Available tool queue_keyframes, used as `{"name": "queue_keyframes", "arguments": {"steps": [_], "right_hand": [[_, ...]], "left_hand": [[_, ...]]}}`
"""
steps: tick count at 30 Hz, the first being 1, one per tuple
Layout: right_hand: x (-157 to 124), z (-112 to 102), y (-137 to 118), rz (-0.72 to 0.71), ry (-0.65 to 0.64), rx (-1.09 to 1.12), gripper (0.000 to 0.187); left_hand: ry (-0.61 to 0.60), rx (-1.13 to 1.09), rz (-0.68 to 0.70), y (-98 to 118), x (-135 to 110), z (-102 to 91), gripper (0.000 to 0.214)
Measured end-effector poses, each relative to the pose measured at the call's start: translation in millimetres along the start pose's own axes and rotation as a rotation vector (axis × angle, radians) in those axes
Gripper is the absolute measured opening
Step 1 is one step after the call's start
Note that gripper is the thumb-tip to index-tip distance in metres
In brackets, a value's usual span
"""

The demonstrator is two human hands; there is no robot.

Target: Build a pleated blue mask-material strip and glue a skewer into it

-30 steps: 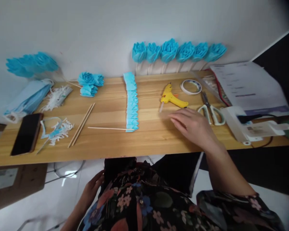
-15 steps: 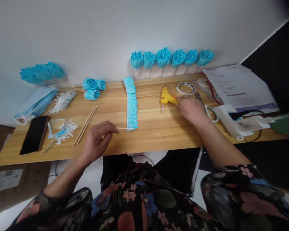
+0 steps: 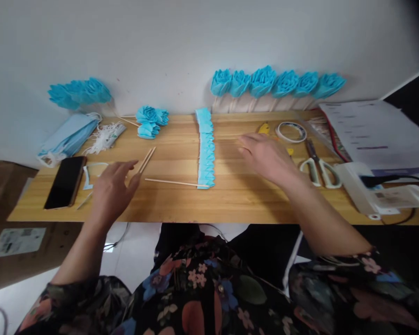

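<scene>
Head view: on the wooden surface [image 3: 181, 209], a pleated blue strip [image 3: 206, 149] is laid lengthwise away from the person, and a thin stick [image 3: 171, 182] is laid crosswise, its right end resting on the strip's near end. Left of the strip, the left hand [image 3: 112, 190] is held beside two paired sticks [image 3: 148, 160], its grip wide, thumb and fingers spread; whether the sticks are touched cannot be told. Right of the strip, the right hand [image 3: 268, 157] is held in front of a partly hidden yellow glue gun [image 3: 264, 128], its grip narrow; whether anything is held in it cannot be told through the blur. By appearance, the strip may be judged very light, soft and easily creased, so its pleats should not be squeezed; it is best taken lightly by the plainer left edge, with its near end supported. The thin stick may be judged light, stiff and slender, liable to roll, or to snap if bent; it is best pinched along its bare part, just left of the strip.
</scene>
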State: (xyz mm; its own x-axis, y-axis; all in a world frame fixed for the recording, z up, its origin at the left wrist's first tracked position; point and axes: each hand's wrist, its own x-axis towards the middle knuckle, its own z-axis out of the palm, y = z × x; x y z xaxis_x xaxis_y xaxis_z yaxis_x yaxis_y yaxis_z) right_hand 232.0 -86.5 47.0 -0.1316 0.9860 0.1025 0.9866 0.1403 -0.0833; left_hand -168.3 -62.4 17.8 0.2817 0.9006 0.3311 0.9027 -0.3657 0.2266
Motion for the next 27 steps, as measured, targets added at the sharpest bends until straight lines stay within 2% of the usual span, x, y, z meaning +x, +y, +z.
{"name": "queue_keyframes", "arguments": {"steps": [4, 8, 11, 16, 21, 27], "right_hand": [[38, 10, -28, 0.061, -0.093, -0.066, 0.048], [63, 31, -31, 0.154, -0.155, -0.119, 0.056], [66, 46, -27, 0.143, -0.119, -0.139, 0.054], [59, 58, -22, 0.119, -0.050, -0.120, 0.053], [55, 61, -17, 0.061, -0.017, -0.105, 0.054], [54, 62, -13, 0.018, 0.008, -0.094, 0.053]], "left_hand": [[-0.053, 0.130, -0.065, -16, -34, 12.8, 0.054], [-0.105, 0.205, -0.117, -21, -41, 24.2, 0.055], [-0.135, 0.238, -0.145, -23, -32, 26.6, 0.051], [-0.211, 0.250, -0.190, -20, -1, 26.3, 0.050], [-0.236, 0.219, -0.094, -16, 27, 34.2, 0.050], [-0.189, 0.233, -0.041, -20, 30, 41.3, 0.051]]}}
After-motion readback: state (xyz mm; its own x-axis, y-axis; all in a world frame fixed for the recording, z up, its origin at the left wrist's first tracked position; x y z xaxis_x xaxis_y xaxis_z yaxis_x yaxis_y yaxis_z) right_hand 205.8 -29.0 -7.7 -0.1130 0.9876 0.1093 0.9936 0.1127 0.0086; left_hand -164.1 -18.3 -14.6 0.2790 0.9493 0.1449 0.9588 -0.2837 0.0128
